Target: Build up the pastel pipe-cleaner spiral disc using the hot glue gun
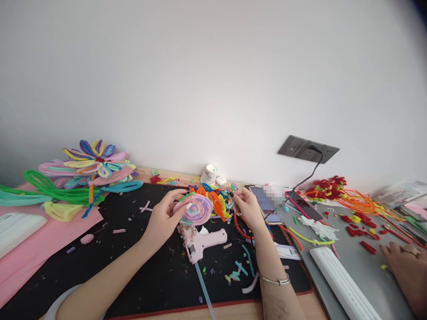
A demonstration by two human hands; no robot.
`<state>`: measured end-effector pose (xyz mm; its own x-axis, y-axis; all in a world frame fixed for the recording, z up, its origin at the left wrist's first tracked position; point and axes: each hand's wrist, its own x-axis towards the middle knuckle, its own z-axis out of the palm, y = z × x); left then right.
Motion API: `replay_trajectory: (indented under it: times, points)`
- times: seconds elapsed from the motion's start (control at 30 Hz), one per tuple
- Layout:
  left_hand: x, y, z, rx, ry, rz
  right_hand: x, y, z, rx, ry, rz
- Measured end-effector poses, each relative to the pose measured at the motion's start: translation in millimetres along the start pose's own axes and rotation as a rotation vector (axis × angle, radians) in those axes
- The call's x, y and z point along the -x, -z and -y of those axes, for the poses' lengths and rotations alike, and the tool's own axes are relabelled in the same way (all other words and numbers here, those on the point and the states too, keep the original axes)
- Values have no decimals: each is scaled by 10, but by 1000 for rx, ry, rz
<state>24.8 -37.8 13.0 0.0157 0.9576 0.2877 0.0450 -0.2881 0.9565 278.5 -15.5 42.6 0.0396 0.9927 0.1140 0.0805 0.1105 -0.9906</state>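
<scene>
- Far left of the glue gun [204,242], a white case [20,229] lies on pink sheets [62,243], with looped green stems [62,194] behind it.
- Left of the glue gun and farther back stands a many-petalled fuzzy flower [99,161] in pink, yellow, blue and purple.
- Just left of the glue gun, the left hand [163,218] is clamped on the rim of a pastel spiral disc [197,210], thumb on its face; the disc is held up above the back end of the glue gun.
- The glue gun lies on a black mat [143,280] on the wooden counter [310,306], a pale glue stick [204,289] reaching toward the near edge.
- Behind the glue gun are a pile of colored fuzzy pieces [218,205] and a white cup [210,174] near the wall.
- Right of the glue gun, the right hand [247,208] has its fingertips drawn close at the pile's right side; whether they grip a piece, one cannot tell.
- Farther right are a lit phone [266,203], a pink-edged phone [304,206] and a long white strip [345,284].
- Farthest right, another person's hand [405,264] rests near red scraps [368,247].
</scene>
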Motion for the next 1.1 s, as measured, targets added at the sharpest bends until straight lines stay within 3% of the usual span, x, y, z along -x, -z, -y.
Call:
replay_trajectory:
  times: [0.33,0.5,0.67,0.9,1.1]
  points:
    - [14,24,66,-169,-149,18,60,-41,102,61,-26,155]
    - [46,16,29,-272,-244,2,97,-77,168,-40,-49,137]
    - [62,15,0,-311,-312,50,145,-71,268,-26,72,76]
    - [92,3,1,-269,-311,53,165,-90,322,-89,130,62]
    - [89,-8,14,-226,-315,60,192,-104,345,9,126,39]
